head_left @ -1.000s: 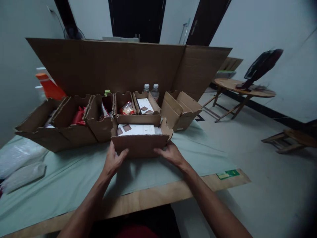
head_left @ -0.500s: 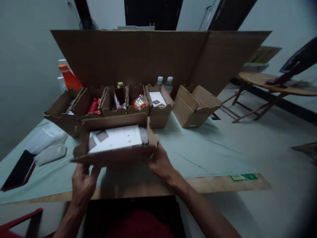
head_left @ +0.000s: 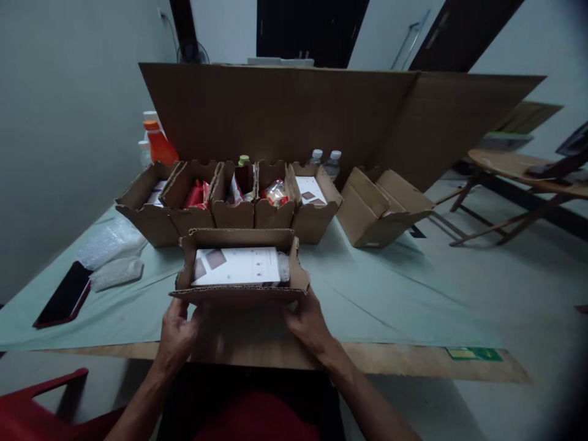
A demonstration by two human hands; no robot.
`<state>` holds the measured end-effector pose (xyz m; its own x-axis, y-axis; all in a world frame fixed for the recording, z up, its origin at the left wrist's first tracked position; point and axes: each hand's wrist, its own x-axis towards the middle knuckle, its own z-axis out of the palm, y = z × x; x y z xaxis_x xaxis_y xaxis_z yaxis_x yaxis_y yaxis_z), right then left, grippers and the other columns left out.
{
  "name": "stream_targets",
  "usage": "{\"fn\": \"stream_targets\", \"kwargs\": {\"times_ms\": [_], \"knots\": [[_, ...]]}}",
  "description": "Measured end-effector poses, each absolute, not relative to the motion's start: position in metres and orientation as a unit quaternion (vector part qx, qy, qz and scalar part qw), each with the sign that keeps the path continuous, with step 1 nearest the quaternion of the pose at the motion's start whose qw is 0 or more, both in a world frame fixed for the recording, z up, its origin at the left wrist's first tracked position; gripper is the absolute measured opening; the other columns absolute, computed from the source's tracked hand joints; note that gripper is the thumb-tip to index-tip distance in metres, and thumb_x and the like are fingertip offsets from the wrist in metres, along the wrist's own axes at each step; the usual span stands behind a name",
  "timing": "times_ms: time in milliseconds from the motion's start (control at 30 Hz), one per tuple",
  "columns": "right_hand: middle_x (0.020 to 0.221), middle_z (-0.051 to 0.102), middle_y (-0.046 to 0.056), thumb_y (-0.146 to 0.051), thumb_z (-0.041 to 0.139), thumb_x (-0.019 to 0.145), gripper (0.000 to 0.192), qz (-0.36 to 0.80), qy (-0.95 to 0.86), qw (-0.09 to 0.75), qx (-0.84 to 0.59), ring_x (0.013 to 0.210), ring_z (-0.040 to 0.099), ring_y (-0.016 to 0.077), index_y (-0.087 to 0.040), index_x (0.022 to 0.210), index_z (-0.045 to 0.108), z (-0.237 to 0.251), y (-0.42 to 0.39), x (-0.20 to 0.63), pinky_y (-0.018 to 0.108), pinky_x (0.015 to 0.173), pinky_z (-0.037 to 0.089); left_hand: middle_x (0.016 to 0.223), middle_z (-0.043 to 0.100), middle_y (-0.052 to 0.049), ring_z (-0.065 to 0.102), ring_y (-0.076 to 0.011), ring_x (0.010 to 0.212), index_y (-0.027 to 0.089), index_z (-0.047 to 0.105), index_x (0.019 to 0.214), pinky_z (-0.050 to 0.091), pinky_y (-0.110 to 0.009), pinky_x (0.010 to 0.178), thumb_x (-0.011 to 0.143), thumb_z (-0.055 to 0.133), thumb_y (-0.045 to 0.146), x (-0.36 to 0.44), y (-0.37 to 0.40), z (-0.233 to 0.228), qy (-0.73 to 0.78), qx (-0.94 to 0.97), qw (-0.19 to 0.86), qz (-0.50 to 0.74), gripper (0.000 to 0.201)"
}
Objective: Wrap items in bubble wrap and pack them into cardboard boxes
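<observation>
Right in front of me is an open cardboard box [head_left: 239,296], turned lengthwise across my view. Inside it lie a white carton [head_left: 239,266] with brown squares printed on it and a clear plastic item [head_left: 283,267] at its right end. My left hand [head_left: 179,327] grips the box at its lower left, and my right hand [head_left: 310,321] grips the lower right corner. The fingers of both hands are partly hidden beneath the box. Whether the box rests on the table or is held just above it, I cannot tell.
Behind it stand several cardboard bins [head_left: 229,217] in a row, holding packets and cartons. Another cardboard box [head_left: 367,223] is at the right. A tall cardboard panel [head_left: 285,110] backs them. Left are plastic bags [head_left: 113,251], a phone [head_left: 64,294] and an orange-capped bottle [head_left: 158,144].
The box has gone from tilted to nearly level, with both hands still on it. My view has shifted, so the whole scene sits further right.
</observation>
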<state>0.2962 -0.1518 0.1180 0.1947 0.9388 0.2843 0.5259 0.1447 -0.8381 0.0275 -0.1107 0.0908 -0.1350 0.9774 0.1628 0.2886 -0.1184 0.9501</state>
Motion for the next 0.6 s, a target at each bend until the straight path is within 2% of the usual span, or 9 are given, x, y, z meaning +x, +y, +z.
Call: {"fn": "stream_targets", "kwargs": {"times_ms": [167,233,300,367,467,533,600], "knots": [[0.135,0.064,0.011,-0.035,0.076,0.078,0.066,0.263,-0.606,0.456,-0.597,0.125,0.059,0.0322,-0.024,0.14,0.055,0.118,-0.155,0.332,0.049,0.106,0.049,0.116,0.073,-0.014,0.067,-0.0306,0.11,0.014,0.062,0.125,0.055,-0.04,0.096,0.073,0.074,0.065,0.043,-0.093,0.099,0.536,0.552,0.41,0.489,0.074],[0.148,0.055,0.011,-0.037,0.082,0.074,0.084,0.276,-0.613,0.438,-0.597,0.138,0.05,0.033,-0.025,0.149,0.046,0.118,-0.163,0.354,0.05,0.115,0.041,0.119,0.072,-0.014,0.066,-0.031,0.114,0.015,0.062,0.124,0.053,-0.041,0.099,0.074,0.074,0.064,0.046,-0.095,0.098,0.528,0.556,0.431,0.475,0.072],[0.161,0.038,0.013,-0.04,0.089,0.067,0.109,0.291,-0.627,0.433,-0.578,0.149,0.035,0.0329,-0.025,0.158,0.031,0.117,-0.162,0.37,0.05,0.121,0.033,0.122,0.071,-0.013,0.065,-0.0309,0.118,0.016,0.062,0.124,0.053,-0.04,0.1,0.075,0.073,0.063,0.045,-0.101,0.094,0.53,0.558,0.45,0.453,0.068],[0.166,0.027,0.015,-0.045,0.094,0.059,0.127,0.323,-0.649,0.433,-0.536,0.153,0.027,0.0328,-0.023,0.162,0.021,0.113,-0.148,0.379,0.05,0.123,0.028,0.122,0.071,-0.011,0.066,-0.0309,0.118,0.018,0.063,0.123,0.056,-0.038,0.096,0.075,0.073,0.063,0.042,-0.108,0.089,0.541,0.551,0.464,0.434,0.066],[0.165,0.03,0.016,-0.048,0.096,0.05,0.139,0.368,-0.665,0.447,-0.471,0.15,0.033,0.0328,-0.022,0.162,0.018,0.105,-0.115,0.38,0.049,0.122,0.029,0.119,0.073,-0.01,0.068,-0.0307,0.115,0.02,0.063,0.123,0.059,-0.035,0.087,0.075,0.072,0.064,0.042,-0.118,0.082,0.565,0.532,0.468,0.422,0.066],[0.162,0.036,0.015,-0.049,0.096,0.047,0.14,0.37,-0.666,0.462,-0.455,0.146,0.041,0.0323,-0.024,0.162,0.02,0.099,-0.102,0.379,0.048,0.118,0.036,0.118,0.073,-0.009,0.069,-0.0296,0.113,0.022,0.063,0.124,0.06,-0.033,0.085,0.076,0.071,0.064,0.047,-0.125,0.08,0.579,0.517,0.461,0.43,0.064],[0.154,0.048,0.014,-0.05,0.098,0.041,0.139,0.327,-0.654,0.48,-0.484,0.137,0.052,0.0323,-0.025,0.16,0.028,0.096,-0.104,0.384,0.047,0.111,0.046,0.115,0.074,-0.007,0.071,-0.0287,0.109,0.023,0.063,0.123,0.061,-0.032,0.082,0.078,0.07,0.063,0.055,-0.13,0.077,0.586,0.506,0.455,0.439,0.062]]}}
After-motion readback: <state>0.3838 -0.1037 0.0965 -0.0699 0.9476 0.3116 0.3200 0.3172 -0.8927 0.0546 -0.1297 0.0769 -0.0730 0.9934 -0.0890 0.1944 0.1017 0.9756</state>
